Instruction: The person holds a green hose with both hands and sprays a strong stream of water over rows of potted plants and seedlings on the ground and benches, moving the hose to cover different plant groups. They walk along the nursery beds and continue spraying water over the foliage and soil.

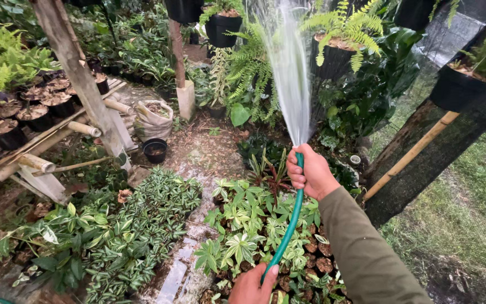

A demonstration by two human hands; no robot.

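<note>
My right hand (311, 171) grips the end of a green garden hose (289, 225), thumb near the mouth. A fan of water (288, 67) sprays up and away from it toward hanging ferns (344, 25). My left hand (254, 284) holds the same hose lower down, at the bottom edge of the head view. The hose runs between both hands above a bed of green and white leafy plants (243, 225). An olive sleeve covers my right forearm.
A bamboo bench (40, 141) with potted plants stands at left, behind a slanted wooden post (74, 67). A sack (153, 121) and a black pot (155, 151) sit on wet ground. Black shade netting (451, 146) on bamboo poles closes the right side.
</note>
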